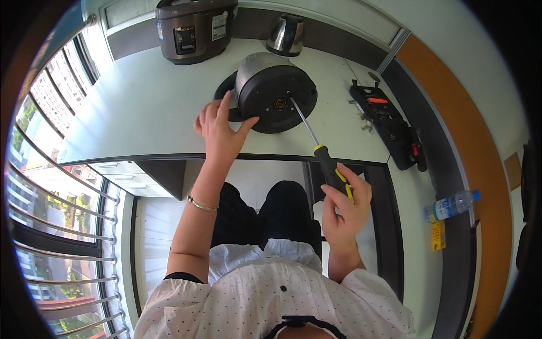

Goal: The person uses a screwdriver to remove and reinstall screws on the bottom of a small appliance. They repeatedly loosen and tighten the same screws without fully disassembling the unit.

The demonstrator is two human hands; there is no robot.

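An electric kettle (262, 85) with a silver body lies on its side on the table, its round black base turned toward me. My left hand (221, 129) steadies it from the left, thumb on the rim of the base and fingers at the black handle (224, 90). In my right hand (346, 210) is a screwdriver (326, 164) with a black and yellow grip. Its long shaft slants up to the left, and the tip meets the base at a small hole near the central round connector (280, 103). Whether a screw sits there is too small to tell.
Behind the kettle stand a brown rice cooker (196, 34) and a second, smaller kettle (285, 35). An open black tool case (389, 121) lies at the right, small metal bits beside it. Farther right are a water bottle (453, 205) and a yellow box (438, 235). A barred window is left.
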